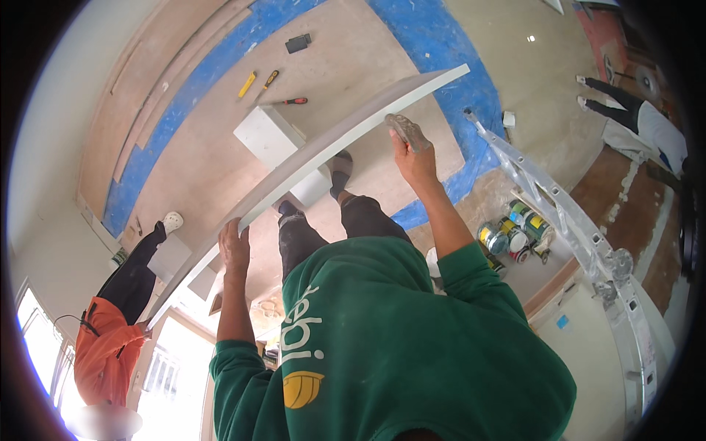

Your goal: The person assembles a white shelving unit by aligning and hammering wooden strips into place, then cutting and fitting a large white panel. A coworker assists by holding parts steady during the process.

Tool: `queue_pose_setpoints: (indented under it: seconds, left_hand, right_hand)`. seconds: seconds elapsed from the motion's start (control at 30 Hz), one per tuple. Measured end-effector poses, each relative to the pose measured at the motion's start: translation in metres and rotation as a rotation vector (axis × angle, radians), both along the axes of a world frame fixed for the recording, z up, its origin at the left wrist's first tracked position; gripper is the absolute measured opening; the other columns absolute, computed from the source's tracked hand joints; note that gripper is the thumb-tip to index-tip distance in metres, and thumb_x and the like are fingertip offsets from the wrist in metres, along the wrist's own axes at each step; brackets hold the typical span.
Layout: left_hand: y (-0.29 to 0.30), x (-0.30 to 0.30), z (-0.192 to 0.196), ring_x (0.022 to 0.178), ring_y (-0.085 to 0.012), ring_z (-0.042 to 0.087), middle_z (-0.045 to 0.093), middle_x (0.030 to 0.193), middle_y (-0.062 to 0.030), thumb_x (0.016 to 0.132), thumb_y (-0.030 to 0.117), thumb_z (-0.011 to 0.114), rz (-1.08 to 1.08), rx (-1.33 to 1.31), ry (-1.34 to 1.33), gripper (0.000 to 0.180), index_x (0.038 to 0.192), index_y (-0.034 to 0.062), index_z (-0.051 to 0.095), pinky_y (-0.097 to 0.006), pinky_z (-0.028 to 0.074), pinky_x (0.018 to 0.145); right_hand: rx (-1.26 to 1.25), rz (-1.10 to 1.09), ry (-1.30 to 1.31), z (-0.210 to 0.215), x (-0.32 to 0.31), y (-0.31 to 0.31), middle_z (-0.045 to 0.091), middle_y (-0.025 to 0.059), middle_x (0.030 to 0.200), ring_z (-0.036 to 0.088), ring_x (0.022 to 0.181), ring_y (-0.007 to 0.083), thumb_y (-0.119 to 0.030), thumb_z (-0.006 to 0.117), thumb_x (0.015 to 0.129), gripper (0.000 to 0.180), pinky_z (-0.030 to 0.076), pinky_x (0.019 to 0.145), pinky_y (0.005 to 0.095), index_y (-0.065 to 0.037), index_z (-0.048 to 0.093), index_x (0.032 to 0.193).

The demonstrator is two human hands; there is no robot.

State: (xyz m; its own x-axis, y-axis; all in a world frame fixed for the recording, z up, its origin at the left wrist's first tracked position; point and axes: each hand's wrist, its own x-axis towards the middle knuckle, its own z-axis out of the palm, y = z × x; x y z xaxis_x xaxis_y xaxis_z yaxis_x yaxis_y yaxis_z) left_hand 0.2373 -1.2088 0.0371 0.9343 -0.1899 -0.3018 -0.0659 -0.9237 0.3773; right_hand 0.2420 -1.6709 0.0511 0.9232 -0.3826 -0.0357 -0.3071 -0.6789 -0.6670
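A long white panel point(331, 143) runs slantwise from lower left to upper right in front of me. My left hand point(234, 246) grips its lower edge about midway along. Near the upper end, my right hand point(413, 158) holds the same edge, with a small grey lump point(407, 131) at my fingertips against the panel; I cannot tell what it is. A person in an orange top point(107, 345) holds the far lower end at the left. Below the panel are my green hooded top and my dark trousers and shoes.
A white box point(268, 136) stands on the floor by my feet. A yellow tool point(247, 84), a red-handled screwdriver point(294, 101) and a black object point(298, 42) lie beyond. Blue sheeting point(441, 44) borders brown floor covering. An aluminium ladder point(559, 206), paint cans point(515, 231) and another person point(640, 114) are right.
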Motion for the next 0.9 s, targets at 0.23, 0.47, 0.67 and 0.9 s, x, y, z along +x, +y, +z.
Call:
queue_pose_setpoints:
  seconds: [0.23,0.47,0.67,0.9]
  left_hand:
    - [-0.001,0.000,0.000,0.103,-0.0371,0.060,0.065,0.109,-0.0154,0.081,0.009,0.075,0.016,0.015,-0.062,0.031,0.110,0.0029,0.065,-0.046,0.047,0.092]
    - [0.003,0.002,0.002,0.103,-0.0353,0.061,0.065,0.109,-0.0128,0.081,0.011,0.076,0.076,-0.028,-0.032,0.032,0.111,0.0068,0.066,-0.045,0.048,0.091]
    - [0.011,-0.003,-0.001,0.102,-0.0351,0.062,0.065,0.108,-0.0121,0.081,0.012,0.076,0.100,-0.084,-0.034,0.032,0.111,0.0068,0.066,-0.044,0.048,0.090]
    - [0.026,-0.007,-0.007,0.102,-0.0342,0.062,0.065,0.108,-0.0117,0.081,0.013,0.076,0.049,-0.154,-0.079,0.032,0.111,0.0068,0.065,-0.044,0.048,0.089]
  right_hand:
    - [0.010,-0.119,-0.053,-0.006,0.018,-0.035,0.069,0.0176,0.110,0.065,0.102,0.0356,-0.021,0.060,0.098,0.025,0.051,0.088,0.0403,-0.003,0.068,0.114]
    - [-0.160,-0.007,-0.187,-0.013,0.019,-0.033,0.069,0.0176,0.110,0.068,0.099,0.0335,-0.018,0.063,0.096,0.027,0.054,0.083,0.0391,-0.004,0.067,0.118]
    - [-0.058,0.020,-0.075,-0.011,0.019,0.003,0.069,0.0168,0.112,0.068,0.100,0.0328,-0.016,0.065,0.095,0.025,0.055,0.082,0.0384,-0.004,0.068,0.116]
    - [-0.155,0.168,-0.175,-0.010,0.011,0.045,0.069,0.0162,0.112,0.068,0.099,0.0330,-0.014,0.065,0.094,0.023,0.055,0.082,0.0379,-0.004,0.068,0.115]
